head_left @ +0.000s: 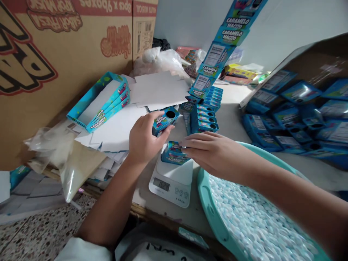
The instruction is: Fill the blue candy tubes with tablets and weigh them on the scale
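My left hand [145, 136] is closed around a small blue candy box [162, 122] marked "Caramelo Macizo", with a dark round opening on its upper face. A similar candy box [175, 154] rests on a white digital kitchen scale [174, 190], whose display is lit. My right hand [208, 148] grips the end of that box, fingers close together over it; the thumb is hidden. Beside my right forearm sits a turquoise tub [206, 192], filled with small white and pale-blue candies [252, 217].
Behind the scale stand rows of blue boxes [205, 121] and a tall stack [209, 69]. An open carton [337, 47] of blue boxes is at right. White card sheets [163, 87], nested blue trays [100, 101], a plastic bag [78, 166] and a large cardboard box [89, 43] occupy the left.
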`<action>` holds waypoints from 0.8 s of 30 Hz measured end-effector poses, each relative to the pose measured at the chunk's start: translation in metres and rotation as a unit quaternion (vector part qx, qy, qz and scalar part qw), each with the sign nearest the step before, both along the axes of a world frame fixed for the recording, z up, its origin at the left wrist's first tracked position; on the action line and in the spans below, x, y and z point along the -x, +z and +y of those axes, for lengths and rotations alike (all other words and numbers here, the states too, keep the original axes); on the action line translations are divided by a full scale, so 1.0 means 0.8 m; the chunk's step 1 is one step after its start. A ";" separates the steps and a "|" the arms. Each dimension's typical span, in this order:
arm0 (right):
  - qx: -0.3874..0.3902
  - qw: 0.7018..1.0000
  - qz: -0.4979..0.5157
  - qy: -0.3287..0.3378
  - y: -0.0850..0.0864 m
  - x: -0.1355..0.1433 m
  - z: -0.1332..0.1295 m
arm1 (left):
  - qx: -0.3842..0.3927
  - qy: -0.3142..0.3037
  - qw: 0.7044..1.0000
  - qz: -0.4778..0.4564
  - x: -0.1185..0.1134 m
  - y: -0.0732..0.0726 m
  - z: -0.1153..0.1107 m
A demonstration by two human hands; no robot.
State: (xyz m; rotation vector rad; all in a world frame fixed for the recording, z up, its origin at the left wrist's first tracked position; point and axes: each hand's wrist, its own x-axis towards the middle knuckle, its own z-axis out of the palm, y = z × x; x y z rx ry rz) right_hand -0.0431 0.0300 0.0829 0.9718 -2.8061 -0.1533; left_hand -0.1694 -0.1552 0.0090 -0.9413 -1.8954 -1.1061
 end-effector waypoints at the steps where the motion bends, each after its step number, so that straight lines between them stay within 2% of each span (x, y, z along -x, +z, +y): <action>1: 0.010 1.000 -0.002 -0.003 0.001 -0.003 0.003 | 0.001 0.000 1.000 0.002 0.000 0.000 0.000; 8: 0.101 0.992 -0.020 -0.074 0.005 -0.014 0.022 | 0.008 -0.001 1.000 0.003 -0.003 0.000 0.002; 14: 0.102 0.992 -0.050 -0.055 -0.003 -0.008 0.020 | 0.004 -0.009 1.000 0.007 -0.006 0.002 0.003; 17: 0.134 0.989 -0.041 -0.046 -0.008 -0.004 0.014 | 0.009 -0.013 1.000 0.008 -0.006 0.001 0.003; 19: 0.147 0.987 -0.014 -0.064 -0.007 -0.005 0.012 | 0.007 -0.014 1.000 0.006 -0.006 0.001 0.003; 21: 0.121 0.987 0.027 -0.106 -0.004 -0.012 0.014 | 0.008 -0.011 1.000 -0.003 -0.006 0.002 0.002; 24: 0.022 0.980 0.047 -0.190 -0.004 -0.029 0.031 | 0.012 -0.005 1.000 -0.020 -0.006 0.004 -0.001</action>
